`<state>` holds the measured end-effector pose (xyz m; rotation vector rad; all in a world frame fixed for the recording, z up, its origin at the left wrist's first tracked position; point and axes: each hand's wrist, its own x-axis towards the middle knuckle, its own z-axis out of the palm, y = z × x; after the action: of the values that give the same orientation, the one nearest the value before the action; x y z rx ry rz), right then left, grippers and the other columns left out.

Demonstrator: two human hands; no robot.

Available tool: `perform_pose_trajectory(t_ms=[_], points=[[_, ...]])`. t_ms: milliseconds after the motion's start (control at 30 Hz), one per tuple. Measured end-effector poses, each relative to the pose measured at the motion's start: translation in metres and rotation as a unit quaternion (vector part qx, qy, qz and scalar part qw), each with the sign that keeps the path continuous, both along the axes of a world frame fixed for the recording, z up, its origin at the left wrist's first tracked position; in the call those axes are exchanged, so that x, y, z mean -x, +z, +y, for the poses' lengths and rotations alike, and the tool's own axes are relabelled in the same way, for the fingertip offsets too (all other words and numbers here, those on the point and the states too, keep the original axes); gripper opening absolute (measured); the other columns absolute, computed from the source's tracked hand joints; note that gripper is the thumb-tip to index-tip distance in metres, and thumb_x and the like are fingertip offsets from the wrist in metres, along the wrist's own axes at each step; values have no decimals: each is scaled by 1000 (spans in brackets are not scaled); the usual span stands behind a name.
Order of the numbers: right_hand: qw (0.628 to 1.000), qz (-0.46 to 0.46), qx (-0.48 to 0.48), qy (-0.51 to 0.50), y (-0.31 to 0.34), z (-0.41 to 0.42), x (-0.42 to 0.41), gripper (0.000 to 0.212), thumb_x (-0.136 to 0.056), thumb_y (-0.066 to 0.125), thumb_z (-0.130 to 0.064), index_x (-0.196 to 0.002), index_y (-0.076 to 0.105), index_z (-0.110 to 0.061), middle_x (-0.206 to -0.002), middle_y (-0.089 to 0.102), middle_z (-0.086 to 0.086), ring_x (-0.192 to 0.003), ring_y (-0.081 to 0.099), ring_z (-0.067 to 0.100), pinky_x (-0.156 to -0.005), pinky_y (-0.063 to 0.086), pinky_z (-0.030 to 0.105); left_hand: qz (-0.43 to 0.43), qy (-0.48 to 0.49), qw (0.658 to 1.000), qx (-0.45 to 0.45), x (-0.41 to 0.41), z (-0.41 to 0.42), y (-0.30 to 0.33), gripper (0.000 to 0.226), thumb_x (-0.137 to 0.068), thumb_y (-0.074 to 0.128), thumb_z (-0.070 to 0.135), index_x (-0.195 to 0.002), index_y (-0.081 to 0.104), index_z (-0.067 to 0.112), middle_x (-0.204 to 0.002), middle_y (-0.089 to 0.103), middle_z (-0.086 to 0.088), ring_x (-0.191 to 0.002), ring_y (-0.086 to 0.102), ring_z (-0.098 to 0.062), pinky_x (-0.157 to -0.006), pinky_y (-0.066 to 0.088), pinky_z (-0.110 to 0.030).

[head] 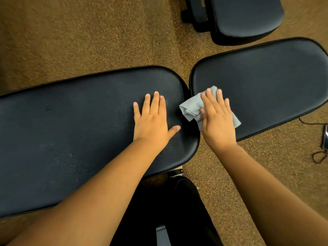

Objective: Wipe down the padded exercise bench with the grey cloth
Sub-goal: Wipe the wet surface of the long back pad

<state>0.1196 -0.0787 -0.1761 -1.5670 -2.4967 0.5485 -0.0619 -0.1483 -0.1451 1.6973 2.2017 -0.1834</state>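
Note:
The exercise bench has two black padded sections: a long pad (71, 130) on the left and a shorter pad (266, 82) on the right, with a narrow gap between them. My left hand (152, 119) lies flat and open on the right end of the long pad. The palm of my right hand (215, 118) presses the crumpled grey cloth (190, 106) down on the near left corner of the shorter pad. Part of the cloth sticks out to the left of my fingers and at the right of my palm.
Speckled brown rubber flooring (88, 41) surrounds the bench. Another black padded seat (246, 16) stands at the top right. A thin dark cord (319, 155) and a small device lie on the floor at the right edge. Dark bench frame parts (161, 235) sit below, between my arms.

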Motion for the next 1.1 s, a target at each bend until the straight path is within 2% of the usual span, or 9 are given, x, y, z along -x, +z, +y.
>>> perform_pose_trajectory(t_ms=[100,200,267,367,500,633,833,967,1100], points=[[989,118,68,-54,8,-20,17,46,-107,29,-28,-150,35,-12,-158,31,4,-151,11,22,-123,1,33,21,20,998,-56,23,-23,8,91,-88,38,70,-153,15,11,-162,11,-7,-149,5,-30,-115,8,-59],[979,150,125,-50,8,-58,41,49,-107,28,-31,-152,29,-11,-159,27,2,-151,5,17,-122,-3,29,40,42,997,-51,49,-49,14,89,-88,33,73,-152,23,11,-161,17,-8,-148,8,-32,-114,10,-63],[978,131,159,-21,-2,-84,56,52,-106,26,-35,-154,26,-13,-162,20,1,-151,-1,16,-122,-3,31,50,43,998,-24,64,-63,18,95,-86,29,79,-152,23,11,-161,15,-9,-148,6,-32,-113,9,-65],[985,83,152,-12,-17,-96,71,54,-105,20,-38,-155,22,-19,-164,9,-1,-151,-9,20,-122,-4,38,56,38,997,31,77,-76,25,107,-76,28,88,-153,21,14,-162,10,-9,-149,0,-31,-112,7,-68],[990,59,128,-6,-21,-52,100,52,-104,25,-34,-154,27,-17,-163,16,7,-151,1,31,-119,3,47,41,70,994,79,90,-78,26,119,-65,31,94,-154,2,21,-162,-10,-5,-147,-15,-28,-110,2,-70],[996,23,90,14,-31,16,143,52,-103,27,-32,-154,28,-17,-162,18,11,-149,9,39,-116,9,59,48,59,993,88,96,-81,22,123,-64,39,92,-153,-10,23,-160,-17,-5,-147,-18,-30,-110,7,-71],[998,7,69,7,-34,39,162,50,-106,27,-33,-155,25,-23,-163,17,5,-150,8,34,-118,8,55,57,45,994,79,97,-83,18,124,-64,44,90,-154,-6,21,-161,-12,-7,-147,-13,-32,-107,10,-73],[996,25,79,37,-28,-13,136,53,-103,27,-36,-154,26,-22,-163,17,4,-150,9,32,-117,11,52,60,41,994,81,97,-83,16,125,-64,44,90,-154,-5,19,-161,-11,-9,-147,-12,-34,-106,11,-75],[992,28,107,65,-19,-81,106,53,-103,25,-37,-155,21,-27,-164,12,-2,-152,-2,21,-119,2,42,60,43,994,84,97,-84,14,126,-63,45,90,-154,-3,18,-161,-10,-9,-147,-10,-35,-105,11,-75]])
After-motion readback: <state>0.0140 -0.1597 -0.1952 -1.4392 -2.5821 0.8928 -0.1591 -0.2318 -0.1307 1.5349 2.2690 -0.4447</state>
